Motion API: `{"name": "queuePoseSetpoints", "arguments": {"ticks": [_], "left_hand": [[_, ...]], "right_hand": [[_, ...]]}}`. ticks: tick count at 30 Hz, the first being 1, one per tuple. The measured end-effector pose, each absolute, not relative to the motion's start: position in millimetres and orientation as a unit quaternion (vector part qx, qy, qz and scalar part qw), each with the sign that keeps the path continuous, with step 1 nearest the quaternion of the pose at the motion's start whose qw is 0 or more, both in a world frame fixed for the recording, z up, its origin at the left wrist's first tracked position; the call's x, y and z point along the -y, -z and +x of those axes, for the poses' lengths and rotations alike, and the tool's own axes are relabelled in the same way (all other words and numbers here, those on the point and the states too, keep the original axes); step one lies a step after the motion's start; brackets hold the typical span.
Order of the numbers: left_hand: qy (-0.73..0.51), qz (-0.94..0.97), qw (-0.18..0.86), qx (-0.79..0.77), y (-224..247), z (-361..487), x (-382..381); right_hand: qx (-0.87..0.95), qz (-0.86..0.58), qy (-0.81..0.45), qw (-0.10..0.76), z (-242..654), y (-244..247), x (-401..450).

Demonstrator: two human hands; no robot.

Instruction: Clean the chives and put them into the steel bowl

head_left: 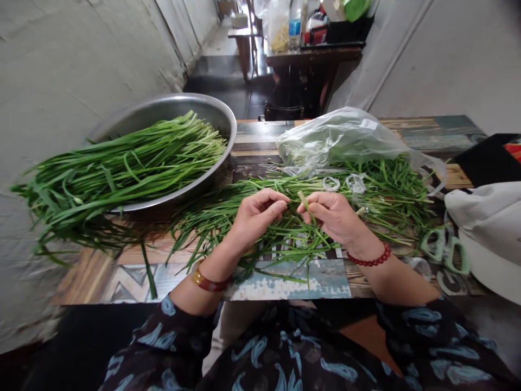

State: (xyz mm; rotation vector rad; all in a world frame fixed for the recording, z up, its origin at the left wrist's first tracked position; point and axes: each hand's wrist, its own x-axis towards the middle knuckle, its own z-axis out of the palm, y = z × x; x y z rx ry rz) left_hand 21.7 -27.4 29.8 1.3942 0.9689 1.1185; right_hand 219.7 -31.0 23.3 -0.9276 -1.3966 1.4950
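My right hand [331,214], with a red bead bracelet at the wrist, pinches the pale end of a garlic chive stalk [303,200]. Close by on the left, my left hand [260,212] has thumb and forefinger brought together; whatever lies between them is too small to make out. Beneath both hands a loose heap of garlic chives [220,209] spreads across the patterned table [285,279]. A big metal basin [230,133] at the left holds a thick bundle of garlic chives [134,157], its leaves hanging over the rim.
Behind the heap lies a clear plastic bag [345,136] with greens inside. At the right are pale green-handled scissors [445,250] and a white cap [488,233]. A single leaf [148,271] lies near the front edge. Farther back, a small table [317,57] carries a bottle [294,27].
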Motion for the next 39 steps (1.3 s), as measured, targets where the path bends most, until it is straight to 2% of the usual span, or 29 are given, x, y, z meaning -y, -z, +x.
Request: {"name": "queuePoseSetpoints", "arguments": {"ticks": [5, 17, 23, 30, 34, 39], "left_hand": [[-0.464, 0.596, 0.532, -0.384, -31, 26, 31], [-0.467, 0.590, 0.498, -0.432, -28, 31, 32], [-0.472, 0.616, 0.460, -0.432, -27, 31, 33], [-0.471, 0.584, 0.509, -0.422, -32, 29, 33], [-0.465, 0.578, 0.521, -0.423, -31, 29, 33], [-0.463, 0.593, 0.488, -0.443, -28, 31, 32]], "right_hand": [[0.599, -0.412, -0.558, 0.399, 209, -13, 31], [0.635, -0.458, -0.481, 0.395, 204, -16, 32], [0.652, -0.435, -0.499, 0.370, 205, -20, 34], [0.612, -0.439, -0.526, 0.394, 205, -17, 33], [0.622, -0.471, -0.478, 0.404, 204, -18, 33], [0.652, -0.492, -0.408, 0.409, 202, -21, 35]]}}
